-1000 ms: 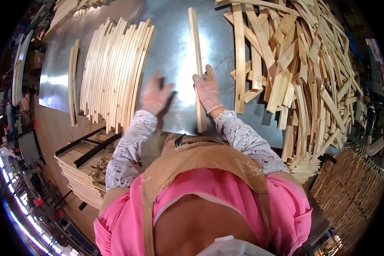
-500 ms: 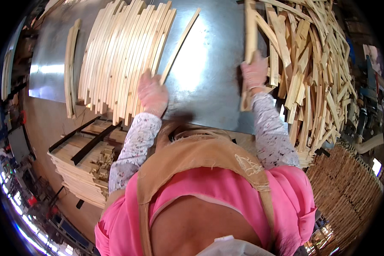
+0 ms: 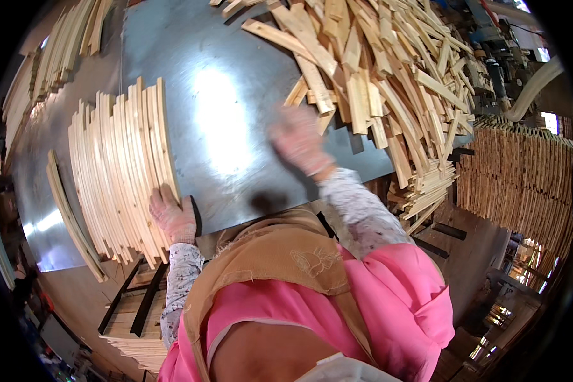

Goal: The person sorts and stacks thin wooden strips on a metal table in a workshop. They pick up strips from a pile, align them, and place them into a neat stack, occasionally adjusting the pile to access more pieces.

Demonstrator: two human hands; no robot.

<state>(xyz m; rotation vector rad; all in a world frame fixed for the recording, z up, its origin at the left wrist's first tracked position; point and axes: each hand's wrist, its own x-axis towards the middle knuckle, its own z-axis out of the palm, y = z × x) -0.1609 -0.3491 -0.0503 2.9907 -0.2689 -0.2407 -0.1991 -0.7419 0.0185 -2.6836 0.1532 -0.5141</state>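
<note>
Pressing flat against near ends of aligned slat row [image 3: 118,172] on metal desk [image 3: 229,127]: left hand [image 3: 172,216], open, keeping edges flush. Right hand [image 3: 297,141], blurred, open, empty, beside loose slat heap [image 3: 388,76].

Left hand [image 3: 172,215] rests flat; right hand [image 3: 297,141] spread open, blurred.

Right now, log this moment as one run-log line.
left hand: resting on row of slats | right hand: blurred, empty, above metal table | loose slat pile: beyond right hand
</note>
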